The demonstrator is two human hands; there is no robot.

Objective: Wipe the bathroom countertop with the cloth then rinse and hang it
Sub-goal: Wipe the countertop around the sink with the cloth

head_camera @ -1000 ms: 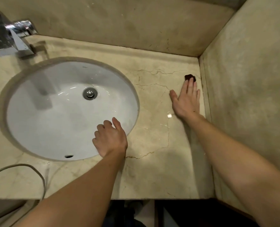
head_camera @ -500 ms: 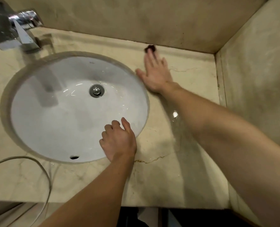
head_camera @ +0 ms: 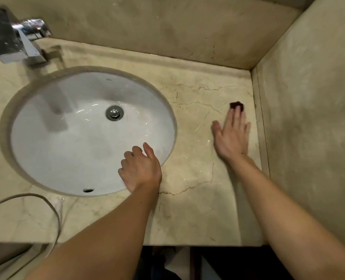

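A small dark cloth (head_camera: 236,105) lies on the beige marble countertop (head_camera: 196,211), near the right side wall. My right hand (head_camera: 231,138) lies flat on the counter, fingers stretched out, with the fingertips pressing on the cloth; most of the cloth is hidden under them. My left hand (head_camera: 140,168) rests on the near right rim of the white oval sink (head_camera: 66,142), fingers loosely curled over the edge, holding nothing. The counter around my right hand looks wet and shiny.
A chrome faucet (head_camera: 16,43) stands at the back left above the sink, whose drain (head_camera: 114,112) is in the middle. A pale cord (head_camera: 53,207) loops over the front left counter. Stone walls close off the back and the right side (head_camera: 309,122).
My right hand has swept the cloth from the back edge behind the sink over to the right, close to the side wall. My left hand has stayed on the sink rim.
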